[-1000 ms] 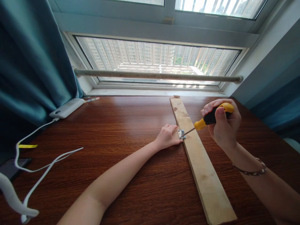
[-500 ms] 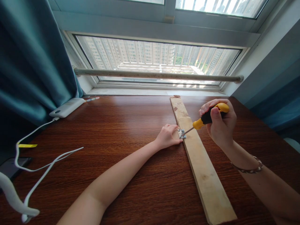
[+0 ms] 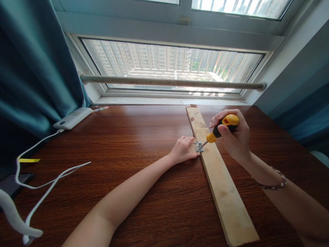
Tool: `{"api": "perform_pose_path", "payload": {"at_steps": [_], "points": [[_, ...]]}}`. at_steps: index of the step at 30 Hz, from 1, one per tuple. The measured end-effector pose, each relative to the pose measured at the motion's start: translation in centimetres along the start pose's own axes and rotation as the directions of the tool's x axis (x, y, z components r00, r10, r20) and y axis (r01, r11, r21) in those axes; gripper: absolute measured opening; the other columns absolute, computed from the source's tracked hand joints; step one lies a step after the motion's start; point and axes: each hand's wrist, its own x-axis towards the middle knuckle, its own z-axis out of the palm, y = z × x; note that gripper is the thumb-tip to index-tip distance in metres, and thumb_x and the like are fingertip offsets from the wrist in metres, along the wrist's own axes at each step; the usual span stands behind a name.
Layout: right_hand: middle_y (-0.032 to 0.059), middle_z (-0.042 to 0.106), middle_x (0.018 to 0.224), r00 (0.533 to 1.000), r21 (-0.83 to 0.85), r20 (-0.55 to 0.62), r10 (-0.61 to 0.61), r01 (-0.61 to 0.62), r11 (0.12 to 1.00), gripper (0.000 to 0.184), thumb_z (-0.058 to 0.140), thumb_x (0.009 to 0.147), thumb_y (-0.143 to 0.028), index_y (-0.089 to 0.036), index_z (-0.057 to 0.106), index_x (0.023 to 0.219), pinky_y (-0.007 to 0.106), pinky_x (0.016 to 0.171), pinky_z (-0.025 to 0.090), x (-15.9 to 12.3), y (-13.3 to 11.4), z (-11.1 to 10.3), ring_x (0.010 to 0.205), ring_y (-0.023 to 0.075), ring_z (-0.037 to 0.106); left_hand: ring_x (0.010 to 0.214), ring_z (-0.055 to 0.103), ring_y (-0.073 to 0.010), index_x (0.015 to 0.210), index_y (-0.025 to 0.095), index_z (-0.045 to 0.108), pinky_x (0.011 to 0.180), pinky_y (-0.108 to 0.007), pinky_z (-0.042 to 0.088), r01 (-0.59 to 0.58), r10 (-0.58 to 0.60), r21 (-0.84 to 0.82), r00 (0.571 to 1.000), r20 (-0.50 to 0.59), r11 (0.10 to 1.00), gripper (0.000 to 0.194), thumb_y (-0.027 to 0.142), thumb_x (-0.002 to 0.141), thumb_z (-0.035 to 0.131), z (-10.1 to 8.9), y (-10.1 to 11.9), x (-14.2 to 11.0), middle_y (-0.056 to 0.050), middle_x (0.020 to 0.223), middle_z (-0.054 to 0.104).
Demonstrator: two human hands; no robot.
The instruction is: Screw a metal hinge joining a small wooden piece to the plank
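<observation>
A long pale wooden board point(image 3: 223, 187) lies on the brown table point(image 3: 144, 192). At the board's left edge sits a small silver metal hinge point(image 3: 198, 146), partly over the wood. My left hand point(image 3: 182, 150) pinches the hinge from the left, thumb and fingers at its two ends. In my right hand point(image 3: 238, 139) is a yellow and black screwdriver point(image 3: 216, 132), my fingers wrapped round its handle. It slants down to the left, and its tip meets the hinge; a screw under the tip is too small to make out.
A white power strip point(image 3: 73, 118) lies by the blue curtain point(image 3: 33, 68) at the left. White cables point(image 3: 51, 185) and a dark phone point(image 3: 16, 183) are at the near left. A metal rail point(image 3: 174, 82) crosses the window behind the table.
My right hand has moved left and the screwdriver now stands steeper, its handle turned. My left hand and the hinge stay in place.
</observation>
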Motion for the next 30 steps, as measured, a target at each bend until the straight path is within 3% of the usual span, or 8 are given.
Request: {"api": "perform_pose_path", "payload": {"at_steps": [10,12,15,17,19,24,27,30], "points": [[0.0052,0.054,0.105,0.924,0.024,0.331,0.193,-0.212,0.977,0.036,0.064,0.072,-0.027,-0.023,0.045,0.103,0.038,0.080,0.050,1.4,-0.9,-2.0,0.089,0.0179,0.058,0.096,0.051,-0.0242,0.110,0.019,0.052,0.088,-0.038,0.042,0.022,-0.022,-0.007,1.000,0.007,1.000,0.060,0.045,0.060,0.070,0.1,0.0,0.0,-0.006,0.107,0.058],[0.0039,0.058,0.094,0.940,-0.079,0.280,0.193,-0.178,0.981,0.039,0.069,0.068,-0.029,-0.022,0.046,0.100,0.036,0.075,0.051,1.2,-0.7,-2.0,0.083,0.0176,0.059,0.095,0.051,-0.0237,0.110,0.018,0.052,0.087,-0.038,0.042,0.023,-0.023,-0.015,1.000,0.004,1.000,0.060,0.045,0.060,0.071,0.1,0.0,0.0,-0.006,0.106,0.059],[-0.0009,0.055,0.077,0.995,-0.360,-0.004,0.095,-0.090,0.929,0.043,0.078,0.055,-0.032,-0.021,0.049,0.086,0.032,0.070,0.050,0.7,0.0,-1.4,0.073,0.0161,0.057,0.095,0.051,-0.0227,0.109,0.018,0.053,0.088,-0.036,0.042,0.013,-0.013,-0.031,1.000,-0.003,0.999,0.059,0.044,0.060,0.071,0.1,0.0,0.0,-0.006,0.105,0.059],[-0.0022,0.053,0.073,0.990,-0.438,-0.130,0.051,-0.104,0.893,0.042,0.077,0.055,-0.034,-0.021,0.047,0.080,0.031,0.071,0.048,0.5,0.5,-0.7,0.071,0.0151,0.056,0.095,0.051,-0.0222,0.109,0.017,0.053,0.088,-0.036,0.042,0.010,-0.010,-0.036,1.000,-0.009,0.999,0.058,0.043,0.060,0.071,0.1,0.0,0.0,-0.006,0.105,0.058],[-0.0020,0.054,0.075,0.984,-0.312,-0.119,0.130,-0.161,0.936,0.036,0.071,0.064,-0.037,-0.021,0.044,0.082,0.030,0.069,0.049,0.6,0.8,-0.2,0.070,0.0141,0.057,0.095,0.051,-0.0222,0.109,0.017,0.053,0.088,-0.036,0.042,0.013,-0.014,-0.033,1.000,-0.009,0.999,0.059,0.043,0.059,0.071,0.0,0.1,0.0,-0.006,0.106,0.058],[-0.0008,0.054,0.084,0.918,0.103,0.189,0.349,-0.372,0.922,0.034,0.065,0.071,-0.032,-0.022,0.042,0.095,0.030,0.067,0.051,1.6,0.3,-0.8,0.074,0.0134,0.058,0.097,0.051,-0.0225,0.110,0.019,0.052,0.089,-0.037,0.041,0.002,-0.002,-0.035,1.000,-0.002,0.999,0.059,0.044,0.061,0.070,0.0,0.0,0.0,-0.006,0.108,0.058],[0.0018,0.056,0.090,0.875,0.114,0.340,0.344,-0.401,0.909,0.036,0.068,0.068,-0.027,-0.020,0.048,0.098,0.031,0.074,0.051,1.8,-0.1,-1.6,0.083,0.0149,0.058,0.100,0.050,-0.0224,0.114,0.020,0.052,0.092,-0.037,0.039,-0.052,0.052,-0.038,0.999,-0.002,0.998,0.058,0.045,0.063,0.069,0.1,-0.1,0.0,-0.006,0.110,0.058],[0.0030,0.059,0.090,0.907,0.048,0.283,0.312,-0.338,0.940,0.039,0.073,0.062,-0.026,-0.018,0.048,0.091,0.031,0.071,0.053,1.6,-0.1,-1.8,0.082,0.0162,0.060,0.101,0.050,-0.0219,0.112,0.024,0.055,0.091,-0.037,0.039,-0.073,0.073,-0.032,0.997,-0.003,0.997,0.052,0.045,0.066,0.067,0.2,-0.3,0.0,-0.005,0.110,0.057]]}}
